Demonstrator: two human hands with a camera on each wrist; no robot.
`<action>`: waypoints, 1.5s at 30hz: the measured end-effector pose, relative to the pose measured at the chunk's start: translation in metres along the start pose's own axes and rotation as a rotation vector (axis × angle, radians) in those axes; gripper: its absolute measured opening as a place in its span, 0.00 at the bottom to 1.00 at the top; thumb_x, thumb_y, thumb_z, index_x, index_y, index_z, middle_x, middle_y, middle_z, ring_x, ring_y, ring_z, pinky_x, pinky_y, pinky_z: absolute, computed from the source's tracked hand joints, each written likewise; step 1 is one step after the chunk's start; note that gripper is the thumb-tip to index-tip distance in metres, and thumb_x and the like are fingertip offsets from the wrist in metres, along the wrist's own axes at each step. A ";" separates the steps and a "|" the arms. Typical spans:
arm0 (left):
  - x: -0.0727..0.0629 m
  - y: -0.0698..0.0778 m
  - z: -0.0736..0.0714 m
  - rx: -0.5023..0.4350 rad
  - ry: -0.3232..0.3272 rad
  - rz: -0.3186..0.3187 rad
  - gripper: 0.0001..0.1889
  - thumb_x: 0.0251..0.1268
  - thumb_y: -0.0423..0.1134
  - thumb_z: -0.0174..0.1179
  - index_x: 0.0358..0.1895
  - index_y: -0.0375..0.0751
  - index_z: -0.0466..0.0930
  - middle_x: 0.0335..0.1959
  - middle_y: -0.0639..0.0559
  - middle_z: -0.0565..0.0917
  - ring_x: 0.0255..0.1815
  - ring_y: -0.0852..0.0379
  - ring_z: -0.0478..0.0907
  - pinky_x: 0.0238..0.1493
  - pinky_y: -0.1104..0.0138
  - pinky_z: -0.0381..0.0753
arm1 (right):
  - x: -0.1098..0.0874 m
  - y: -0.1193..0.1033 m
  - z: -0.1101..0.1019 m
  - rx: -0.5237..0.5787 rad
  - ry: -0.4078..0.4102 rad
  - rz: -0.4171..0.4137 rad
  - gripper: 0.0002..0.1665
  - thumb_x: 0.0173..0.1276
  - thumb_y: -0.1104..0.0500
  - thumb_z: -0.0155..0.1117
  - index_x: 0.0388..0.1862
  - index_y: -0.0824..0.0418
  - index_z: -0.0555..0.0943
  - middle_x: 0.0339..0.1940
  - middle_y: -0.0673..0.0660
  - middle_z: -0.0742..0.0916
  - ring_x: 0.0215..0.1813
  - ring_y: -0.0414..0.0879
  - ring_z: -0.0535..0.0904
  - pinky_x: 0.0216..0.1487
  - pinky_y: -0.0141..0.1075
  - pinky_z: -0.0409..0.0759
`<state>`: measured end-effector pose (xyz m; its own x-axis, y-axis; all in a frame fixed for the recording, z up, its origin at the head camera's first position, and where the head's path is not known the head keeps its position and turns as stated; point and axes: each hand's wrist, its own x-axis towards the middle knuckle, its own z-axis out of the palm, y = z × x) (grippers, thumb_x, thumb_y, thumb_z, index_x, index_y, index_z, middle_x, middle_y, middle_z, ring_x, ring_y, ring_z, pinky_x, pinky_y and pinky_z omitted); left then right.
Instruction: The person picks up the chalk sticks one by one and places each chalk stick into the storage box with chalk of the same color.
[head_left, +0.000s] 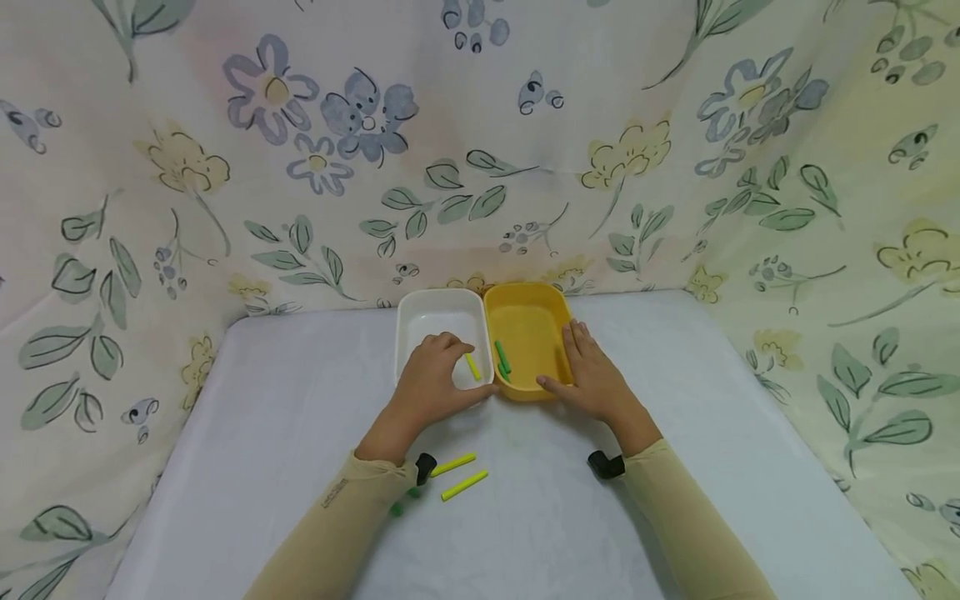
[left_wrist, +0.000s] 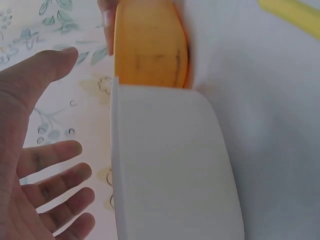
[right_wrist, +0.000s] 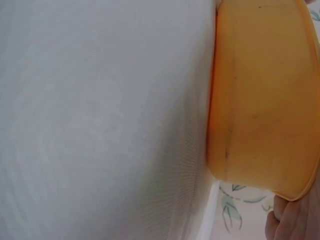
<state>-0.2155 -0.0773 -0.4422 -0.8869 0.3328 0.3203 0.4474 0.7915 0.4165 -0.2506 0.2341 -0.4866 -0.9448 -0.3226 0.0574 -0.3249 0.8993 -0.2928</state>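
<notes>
Directly beside the white tray (head_left: 431,321) stands the yellow tray (head_left: 532,333). Left grip (head_left: 429,385): above the white tray, fingers apart, empty. Right grip (head_left: 598,381): fingers straight along the yellow tray's right rim, apparently to steady it.

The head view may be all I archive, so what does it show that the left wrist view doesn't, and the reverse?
Only the head view: the green sticks inside the yellow box, a yellow stick inside the white box, and both sleeves.
Only the left wrist view: dark marks on the yellow box's outside.
Both: the two boxes, the left hand and the floral cloth.
</notes>
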 end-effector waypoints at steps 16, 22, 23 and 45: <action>-0.024 -0.027 -0.012 0.016 0.064 -0.081 0.37 0.58 0.68 0.73 0.57 0.39 0.88 0.54 0.45 0.85 0.55 0.44 0.80 0.59 0.48 0.82 | -0.001 -0.001 -0.002 0.008 -0.010 -0.003 0.69 0.72 0.19 0.48 0.89 0.64 0.39 0.91 0.63 0.44 0.91 0.59 0.38 0.88 0.58 0.49; -0.034 -0.031 -0.022 0.025 0.092 -0.099 0.37 0.57 0.68 0.74 0.56 0.38 0.88 0.54 0.44 0.85 0.55 0.42 0.80 0.58 0.47 0.82 | 0.001 -0.002 -0.003 0.007 -0.001 -0.013 0.69 0.73 0.20 0.50 0.89 0.66 0.40 0.91 0.64 0.45 0.91 0.61 0.39 0.87 0.59 0.50; -0.036 -0.032 -0.023 0.025 0.099 -0.100 0.37 0.57 0.67 0.75 0.56 0.38 0.88 0.54 0.44 0.85 0.56 0.42 0.80 0.58 0.47 0.82 | 0.001 -0.002 -0.003 0.006 -0.001 -0.012 0.68 0.73 0.21 0.51 0.89 0.66 0.39 0.91 0.64 0.45 0.91 0.61 0.39 0.87 0.59 0.50; -0.092 -0.050 -0.045 0.025 0.108 -0.180 0.40 0.53 0.65 0.78 0.60 0.36 0.86 0.57 0.43 0.84 0.58 0.40 0.80 0.59 0.45 0.82 | 0.002 0.000 -0.001 0.017 -0.027 0.019 0.67 0.73 0.21 0.51 0.89 0.62 0.37 0.91 0.61 0.42 0.92 0.58 0.37 0.88 0.57 0.48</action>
<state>-0.1515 -0.1704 -0.4542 -0.9342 0.1294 0.3324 0.2789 0.8459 0.4546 -0.2523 0.2334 -0.4855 -0.9492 -0.3135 0.0259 -0.3059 0.9004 -0.3095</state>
